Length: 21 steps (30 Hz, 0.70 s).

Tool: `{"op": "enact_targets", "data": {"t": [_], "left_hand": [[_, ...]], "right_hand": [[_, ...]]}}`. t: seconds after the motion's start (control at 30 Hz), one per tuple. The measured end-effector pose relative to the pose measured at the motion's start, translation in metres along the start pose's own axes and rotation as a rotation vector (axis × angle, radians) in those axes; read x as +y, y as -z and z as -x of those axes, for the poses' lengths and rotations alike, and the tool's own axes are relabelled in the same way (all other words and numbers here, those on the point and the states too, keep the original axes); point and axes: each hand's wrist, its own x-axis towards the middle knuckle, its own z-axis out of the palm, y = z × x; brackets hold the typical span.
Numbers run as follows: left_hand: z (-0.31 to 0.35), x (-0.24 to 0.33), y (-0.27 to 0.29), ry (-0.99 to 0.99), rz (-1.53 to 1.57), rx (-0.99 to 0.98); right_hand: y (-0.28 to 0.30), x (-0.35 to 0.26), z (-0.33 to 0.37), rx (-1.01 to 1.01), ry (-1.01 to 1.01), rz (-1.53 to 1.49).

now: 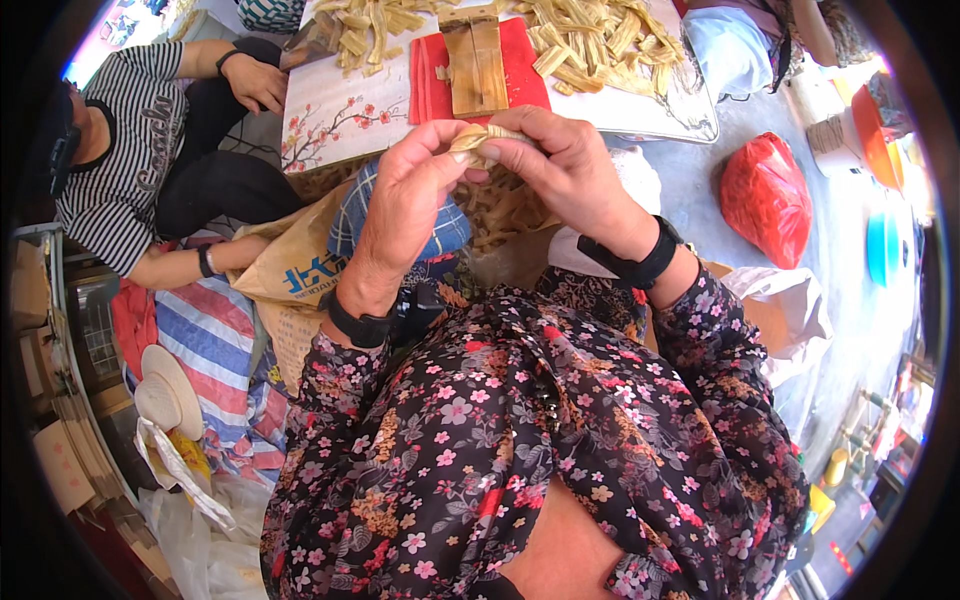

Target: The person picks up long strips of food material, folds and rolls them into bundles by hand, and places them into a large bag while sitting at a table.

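Up in front of my chest, just short of the table edge, both hands meet around a pale tan dried strip [468, 143]. My left hand [405, 195] pinches one end between thumb and fingers. The thumb and curled fingers of my right hand [575, 170] press on the other end; part of the strip is hidden by them. Beyond my hands, a wooden board [475, 68] rests on a red cloth [428, 75]. Heaps of similar strips lie on either side, the right heap [605, 45] and the left heap [375, 28].
The flower-patterned table [335, 105] spans the far side. A co-worker in a striped shirt [140, 110] sits at left, one arm by a brown paper sack [290, 260]. More strips [500, 210] lie low beneath my hands. A red plastic bag [767, 200] stands on the floor at right.
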Motion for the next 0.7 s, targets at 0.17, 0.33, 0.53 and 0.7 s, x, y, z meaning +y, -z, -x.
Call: {"op": "enact_targets", "data": {"t": [0.17,0.33,0.53,0.7], "left_hand": [[-0.003,-0.005,0.005,-0.366,-0.55,0.128],[0.004,-0.005,-0.015,-0.298,-0.481,0.182],[-0.003,-0.004,0.004,-0.365,-0.519,0.205],[-0.005,0.004,0.012,-0.465,-0.851,0.192]], "right_hand": [[0.006,-0.011,0.003,-0.176,-0.409,-0.457],[-0.003,0.005,0.0,-0.031,-0.197,-0.374],[0.018,0.006,0.0,0.072,-0.542,-0.476],[0.027,0.008,0.004,0.085,-0.476,-0.568]]}}
